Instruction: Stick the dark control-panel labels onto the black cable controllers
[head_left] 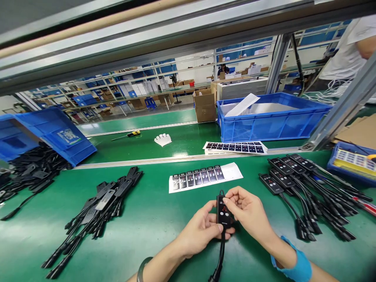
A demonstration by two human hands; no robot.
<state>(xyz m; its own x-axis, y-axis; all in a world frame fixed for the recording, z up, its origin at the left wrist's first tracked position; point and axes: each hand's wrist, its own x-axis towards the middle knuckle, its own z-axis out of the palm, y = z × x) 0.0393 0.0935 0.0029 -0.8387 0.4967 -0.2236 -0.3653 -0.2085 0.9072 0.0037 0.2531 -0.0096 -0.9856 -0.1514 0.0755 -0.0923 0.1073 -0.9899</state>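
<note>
My left hand (202, 227) is closed around a flat black cable controller (223, 213), with its thumb along the lower left edge and fingers behind. The controller stands roughly upright, its printed front label facing me, and its cable hangs below. My right hand (249, 211) pinches the upper right edge, thumb pressed on the label; the fingertips behind are partly hidden. Just beyond lies a white label sheet (232, 172) bearing several black labels, its right end bare. To the right rests a pile of labelled controllers (283, 178); to the left, a pile of controllers without visible labels (105, 199).
At far left, a tipped blue bin (55, 133) spills black cabled parts. Behind the work surface lie a screwdriver (133, 133), a white glove (163, 140) and more label sheets (235, 147). A blue crate (270, 121) stands back right, near a metal post (337, 98).
</note>
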